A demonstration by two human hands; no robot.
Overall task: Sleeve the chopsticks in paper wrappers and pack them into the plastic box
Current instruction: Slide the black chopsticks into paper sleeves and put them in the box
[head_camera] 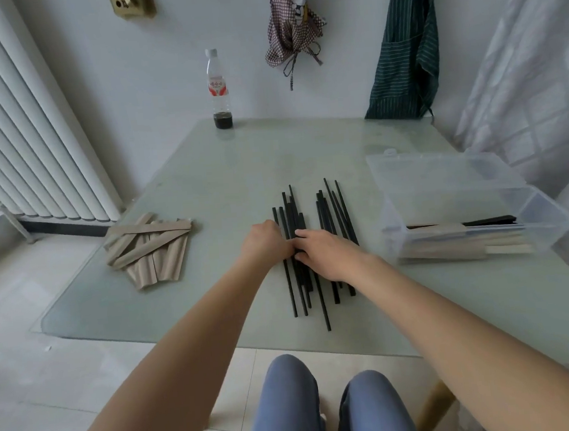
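Near the left edge of the glass worktop (204, 174) lies a loose, crisscrossed heap of brown paper wrappers (152, 249), untouched and well apart from the hands. At the middle of the worktop, towards its near edge, both hands meet over the pile of bare black chopsticks (299, 258). The left hand (266, 239) has its fingers curled down onto the left side of the pile, its grip apparently closing on one or more sticks, though the fingertips are hidden and how many it holds cannot be told. The right hand (327, 251) lies over the pile just beside it, fingers bent, thumb and forefinger seeming to pinch sticks at the point where the two hands touch. The step in hand looks like picking out a pair. To do it well, the person should separate exactly two sticks from the tangle, since the sticks overlap at slight angles and a neighbour could lift along with them; lifting from mid-length and letting the extras slide off would help. The tips should then be levelled so both enter a wrapper together, thin ends first if the sleeve is narrow. A second cluster of chopsticks lies just right of the hands. Along the right edge stands the clear plastic box (465, 210), its lid open, already holding several sleeved pairs laid lengthwise; fresh ones should go in parallel to these.
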